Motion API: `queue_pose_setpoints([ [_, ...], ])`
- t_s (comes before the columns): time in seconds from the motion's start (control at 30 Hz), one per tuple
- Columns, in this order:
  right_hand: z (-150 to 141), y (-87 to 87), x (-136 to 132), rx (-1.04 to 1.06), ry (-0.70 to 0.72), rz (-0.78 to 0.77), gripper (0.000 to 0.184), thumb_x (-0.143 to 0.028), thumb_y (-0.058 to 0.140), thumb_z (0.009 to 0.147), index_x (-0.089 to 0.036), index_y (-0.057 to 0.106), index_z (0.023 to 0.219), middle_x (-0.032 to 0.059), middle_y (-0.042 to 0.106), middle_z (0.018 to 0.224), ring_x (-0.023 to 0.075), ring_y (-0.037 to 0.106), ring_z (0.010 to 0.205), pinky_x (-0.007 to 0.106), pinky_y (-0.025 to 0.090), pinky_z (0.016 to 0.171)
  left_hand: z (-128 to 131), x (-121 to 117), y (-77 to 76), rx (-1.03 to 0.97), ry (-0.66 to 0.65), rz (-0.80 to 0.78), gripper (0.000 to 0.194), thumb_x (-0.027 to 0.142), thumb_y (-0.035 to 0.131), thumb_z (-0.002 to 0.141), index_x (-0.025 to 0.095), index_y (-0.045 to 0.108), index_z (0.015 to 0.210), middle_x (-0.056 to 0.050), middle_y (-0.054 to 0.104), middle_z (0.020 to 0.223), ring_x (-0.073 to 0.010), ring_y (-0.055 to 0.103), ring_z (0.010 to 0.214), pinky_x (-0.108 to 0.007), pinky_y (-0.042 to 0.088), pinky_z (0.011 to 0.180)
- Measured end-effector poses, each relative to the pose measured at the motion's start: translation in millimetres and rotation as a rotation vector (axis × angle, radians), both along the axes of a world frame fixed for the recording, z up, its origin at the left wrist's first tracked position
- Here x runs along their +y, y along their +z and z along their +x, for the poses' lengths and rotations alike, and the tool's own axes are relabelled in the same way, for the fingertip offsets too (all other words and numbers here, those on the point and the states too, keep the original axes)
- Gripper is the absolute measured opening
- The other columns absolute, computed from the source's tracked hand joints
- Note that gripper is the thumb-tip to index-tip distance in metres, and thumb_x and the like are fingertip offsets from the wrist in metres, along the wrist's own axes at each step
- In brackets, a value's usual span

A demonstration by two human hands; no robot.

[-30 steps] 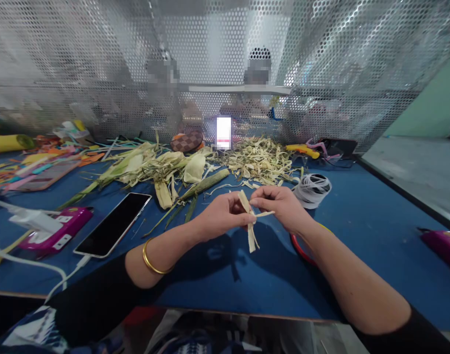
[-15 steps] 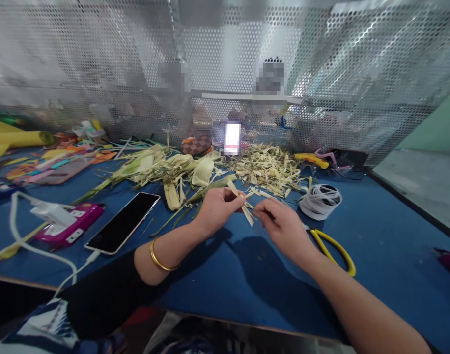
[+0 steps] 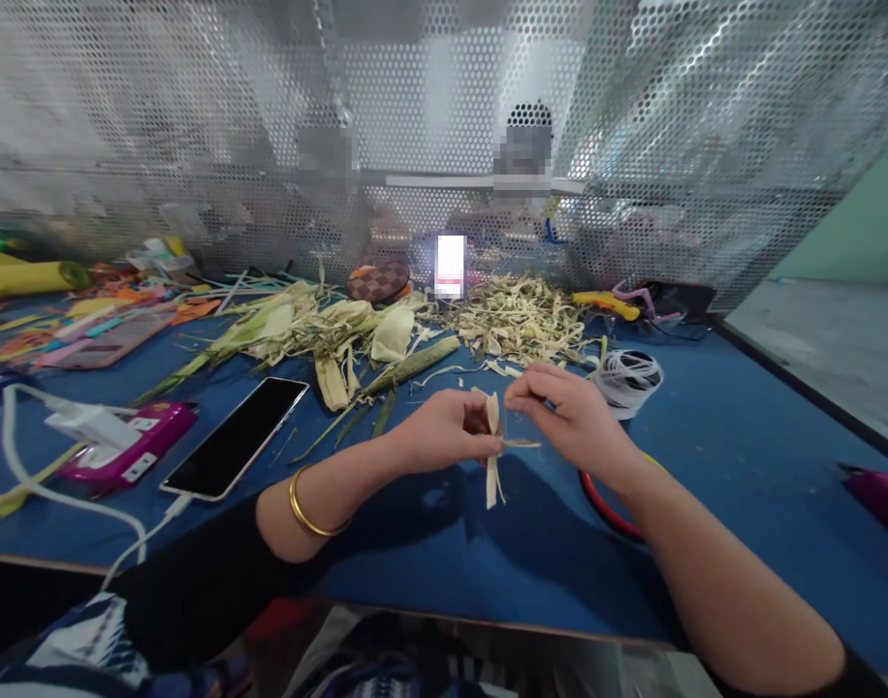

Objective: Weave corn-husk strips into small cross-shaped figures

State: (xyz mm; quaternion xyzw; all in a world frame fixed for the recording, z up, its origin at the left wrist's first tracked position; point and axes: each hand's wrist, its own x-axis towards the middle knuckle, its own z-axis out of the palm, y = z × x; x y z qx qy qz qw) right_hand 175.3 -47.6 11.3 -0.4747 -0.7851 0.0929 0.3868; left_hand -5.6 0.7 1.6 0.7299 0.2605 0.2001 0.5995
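My left hand (image 3: pixel 455 431) pinches a small bundle of pale corn husk strips (image 3: pixel 492 475) above the blue table. The strips cross, with one end hanging down and another sticking out to the right. My right hand (image 3: pixel 571 412) is closed just right of the bundle, thumb and fingertips together. What sits in that pinch is too fine to make out; a faint pale line runs below it. Under my right forearm lies a tool with red and yellow handles (image 3: pixel 610 509), mostly hidden. A coil of white cord (image 3: pixel 629 381) lies beyond my right wrist.
Corn husks (image 3: pixel 328 330) and a heap of husk scraps (image 3: pixel 527 320) lie at the back before a perforated metal screen (image 3: pixel 444 107). To the left are a phone (image 3: pixel 237 436) on a cable and a magenta power strip (image 3: pixel 135 451). A yellow-handled tool (image 3: pixel 608 304) lies back right.
My left hand has come lower and nearer, turning the husk strips more upright. My right hand has risen beside their top, still pinched. The view has shifted slightly.
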Motion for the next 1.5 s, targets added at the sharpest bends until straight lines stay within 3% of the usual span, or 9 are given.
queue_pose_setpoints([
  [0.1,6,-6.6,9,0.171,0.029,-0.209,0.017,-0.027,0.055,0.083,-0.018,0.058,0.069,-0.0008,0.053,0.065,0.0126,0.048,0.06,0.026,0.038,0.058,0,-4,4.4,-0.068,-0.079,-0.073,0.013,0.022,0.068,0.066,0.016,0.056,0.069,0.002,0.06,0.06,-0.0107,0.057,0.057,-0.024,0.045,0.059],
  [0.3,-3,-30.8,15,0.328,0.018,-0.462,0.019,-0.033,0.055,0.081,-0.017,0.057,0.07,-0.0034,0.051,0.057,0.0109,0.044,0.052,0.024,0.036,0.052,-1,4,4.8,-0.186,0.127,0.068,0.017,0.028,0.067,0.068,0.016,0.056,0.072,0.002,0.059,0.066,-0.0107,0.057,0.061,-0.024,0.046,0.061],
  [0.47,-15,-23.3,1,0.056,-0.01,-0.064,0.019,-0.022,0.048,0.087,-0.019,0.053,0.068,0.002,0.055,0.07,0.0147,0.05,0.067,0.027,0.038,0.062,-6,16,2.3,-0.079,0.399,0.42,0.01,0.023,0.062,0.071,0.016,0.056,0.07,0.003,0.057,0.062,-0.0098,0.053,0.058,-0.021,0.041,0.055],
  [0.6,-20,-8.5,-10,-0.308,-0.031,0.221,0.023,-0.014,0.039,0.089,-0.019,0.058,0.076,0.0043,0.053,0.072,0.0169,0.045,0.066,0.03,0.033,0.064,-6,12,2.6,0.062,0.359,0.57,0.008,0.017,0.06,0.07,0.016,0.056,0.063,0.004,0.053,0.058,-0.0088,0.047,0.056,-0.02,0.035,0.052],
  [0.83,-3,-9.7,3,0.01,0.036,-0.043,0.017,-0.021,0.05,0.086,-0.019,0.058,0.071,0.001,0.053,0.069,0.0146,0.048,0.067,0.027,0.036,0.063,-7,2,9.7,-0.034,-0.128,0.152,0.008,0.018,0.065,0.069,0.014,0.058,0.069,0.004,0.056,0.06,-0.0085,0.052,0.056,-0.021,0.041,0.055],
  [1.0,-4,-25.4,11,0.269,-0.028,-0.283,0.016,-0.03,0.055,0.082,-0.019,0.057,0.07,-0.002,0.051,0.061,0.0127,0.044,0.056,0.025,0.035,0.054,-6,10,6.8,-0.207,0.059,0.066,0.014,0.023,0.067,0.07,0.015,0.057,0.073,0.002,0.06,0.066,-0.0103,0.059,0.062,-0.024,0.048,0.063],
  [1.17,-21,-24.8,-1,0.044,-0.077,-0.01,0.02,-0.023,0.048,0.087,-0.019,0.055,0.069,0.0013,0.053,0.068,0.0149,0.048,0.065,0.027,0.035,0.061,-5,18,0.0,-0.034,0.352,0.316,0.009,0.021,0.064,0.07,0.015,0.057,0.071,0.001,0.061,0.063,-0.012,0.058,0.06,-0.023,0.046,0.058],
  [1.33,-17,-11.4,-6,-0.306,-0.083,0.158,0.026,-0.018,0.04,0.09,-0.018,0.061,0.074,0.0044,0.055,0.072,0.0171,0.047,0.066,0.032,0.032,0.067,-8,11,2.3,0.148,0.117,0.287,0.008,0.014,0.063,0.066,0.016,0.056,0.062,0.003,0.059,0.054,-0.0115,0.057,0.055,-0.022,0.043,0.054],
  [1.5,-5,-15.4,7,0.2,0.068,-0.21,0.019,-0.029,0.053,0.084,-0.019,0.057,0.069,-0.0002,0.053,0.065,0.0141,0.049,0.063,0.027,0.036,0.061,-8,6,11.6,-0.071,-0.097,-0.069,0.017,0.024,0.071,0.067,0.015,0.058,0.071,0.001,0.063,0.063,-0.0121,0.061,0.059,-0.027,0.05,0.062],
])
